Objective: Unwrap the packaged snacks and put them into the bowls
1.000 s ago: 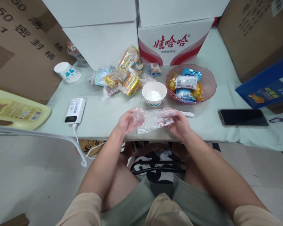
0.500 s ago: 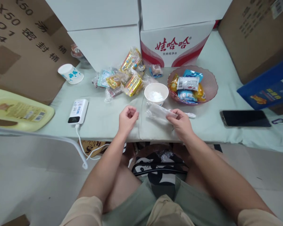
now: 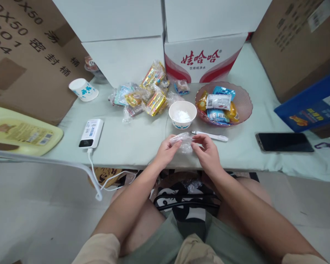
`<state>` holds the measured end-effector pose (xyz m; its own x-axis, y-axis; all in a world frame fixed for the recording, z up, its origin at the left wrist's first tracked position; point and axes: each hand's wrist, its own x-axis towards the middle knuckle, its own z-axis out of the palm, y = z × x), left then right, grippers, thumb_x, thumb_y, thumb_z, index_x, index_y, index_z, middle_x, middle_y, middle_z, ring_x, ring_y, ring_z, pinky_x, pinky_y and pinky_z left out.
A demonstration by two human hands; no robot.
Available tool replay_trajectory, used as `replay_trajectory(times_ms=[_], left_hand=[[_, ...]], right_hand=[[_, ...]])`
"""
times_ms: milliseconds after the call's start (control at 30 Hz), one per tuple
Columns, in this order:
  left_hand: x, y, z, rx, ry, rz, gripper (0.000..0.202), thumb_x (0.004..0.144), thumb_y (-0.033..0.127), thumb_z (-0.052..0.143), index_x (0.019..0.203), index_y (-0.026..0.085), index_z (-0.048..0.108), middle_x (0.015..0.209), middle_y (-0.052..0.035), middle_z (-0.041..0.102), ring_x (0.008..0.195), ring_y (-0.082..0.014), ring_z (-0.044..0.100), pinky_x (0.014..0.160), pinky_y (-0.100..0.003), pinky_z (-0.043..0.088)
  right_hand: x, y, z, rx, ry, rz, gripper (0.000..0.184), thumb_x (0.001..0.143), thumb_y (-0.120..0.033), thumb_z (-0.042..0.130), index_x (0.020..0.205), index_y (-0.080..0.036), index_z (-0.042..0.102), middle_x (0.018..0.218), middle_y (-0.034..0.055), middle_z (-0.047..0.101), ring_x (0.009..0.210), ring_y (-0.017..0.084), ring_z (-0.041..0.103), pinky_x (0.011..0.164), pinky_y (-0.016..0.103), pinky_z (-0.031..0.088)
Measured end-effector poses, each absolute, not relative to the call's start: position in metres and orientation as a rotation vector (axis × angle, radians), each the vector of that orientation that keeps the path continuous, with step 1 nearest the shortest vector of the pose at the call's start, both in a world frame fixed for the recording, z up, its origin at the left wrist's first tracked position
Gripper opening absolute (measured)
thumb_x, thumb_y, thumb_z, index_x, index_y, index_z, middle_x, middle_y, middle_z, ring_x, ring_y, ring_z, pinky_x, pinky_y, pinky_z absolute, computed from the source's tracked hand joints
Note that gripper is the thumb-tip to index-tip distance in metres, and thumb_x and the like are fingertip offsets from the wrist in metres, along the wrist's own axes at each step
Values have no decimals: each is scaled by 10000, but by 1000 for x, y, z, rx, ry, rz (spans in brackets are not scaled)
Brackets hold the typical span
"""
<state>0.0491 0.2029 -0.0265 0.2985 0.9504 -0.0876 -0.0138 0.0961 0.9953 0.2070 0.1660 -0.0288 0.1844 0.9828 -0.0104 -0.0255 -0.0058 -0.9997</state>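
Note:
A crumpled clear plastic wrapper [image 3: 184, 142] is stretched between my two hands, just above the table's front part. My left hand [image 3: 167, 149] pinches its left side, thumb on top. On the other side my right hand [image 3: 206, 151] is closed on it with thumb and fingers. Right behind the wrapper stands a white paper cup [image 3: 182, 114] with blue leaf print and something whitish inside, too blurred to name. A white plastic-handled utensil [image 3: 211, 136], perhaps a small knife, lies beyond my right hand.
A pink glass bowl [image 3: 244, 102] holds several wrapped snacks. More packets in gold wrappers [image 3: 156, 102] lie behind the cup. A power bank [image 3: 91, 133], a tipped paper cup [image 3: 84, 90], a yellow jug [image 3: 24, 130] and a phone [image 3: 284, 142] rest around. Boxes [image 3: 203, 62] line the back.
My left hand has moved right and taken hold of the wrapper. My right hand has drawn slightly lower, and the wrapper is now bunched between both hands. The white utensil shows more fully.

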Motion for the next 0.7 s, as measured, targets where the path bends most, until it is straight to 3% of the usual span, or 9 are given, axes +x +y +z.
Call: replay_trajectory(times_ms=[100, 233, 367, 500, 633, 700], left_hand=[[48, 204, -26, 1167, 950, 886, 562, 714, 643, 735, 947, 133, 693, 857, -48, 713, 769, -169, 621, 745, -290, 490], [44, 206, -24, 1134, 891, 972, 523, 655, 543, 813, 957, 156, 634, 895, -36, 690, 818, -159, 619, 741, -265, 473], [36, 213, -22, 1111, 947, 1041, 369, 731, 463, 722, 933, 180, 600, 879, -15, 648, 811, -137, 603, 710, -254, 460], [32, 220, -20, 1187, 961, 981, 242, 754, 410, 636, 794, 178, 578, 697, 24, 573, 669, -114, 555, 656, -256, 435], [34, 219, -18, 1213, 911, 952, 201, 766, 374, 597, 738, 179, 553, 632, 33, 550, 607, -107, 527, 650, -267, 440], [33, 215, -18, 1218, 874, 936, 190, 773, 359, 590, 738, 177, 547, 624, 36, 544, 589, -102, 518, 638, -263, 437]], right_hand=[[208, 166, -21, -1266, -1090, 1129, 508, 633, -423, 789, 1055, -253, 564, 1043, 54, 659, 939, 221, 621, 786, 351, 518], [213, 171, 0, -1269, -1232, 1274, 283, 702, -428, 713, 824, -234, 547, 712, -18, 590, 636, 155, 534, 600, 291, 446], [227, 208, 38, -1435, -1481, 745, 184, 732, -330, 629, 705, -235, 473, 610, -39, 477, 564, 133, 429, 535, 259, 334], [211, 276, 65, -1726, -2096, 210, 79, 741, -172, 612, 716, -208, 546, 721, 29, 603, 733, 187, 560, 649, 293, 402], [178, 325, 52, -2052, -2556, 415, 29, 831, -174, 670, 824, -147, 677, 879, 74, 690, 886, 213, 653, 788, 312, 496], [171, 335, 43, -2065, -2598, 463, 194, 901, -281, 670, 1029, -137, 686, 1060, 78, 687, 975, 216, 658, 860, 360, 538]])
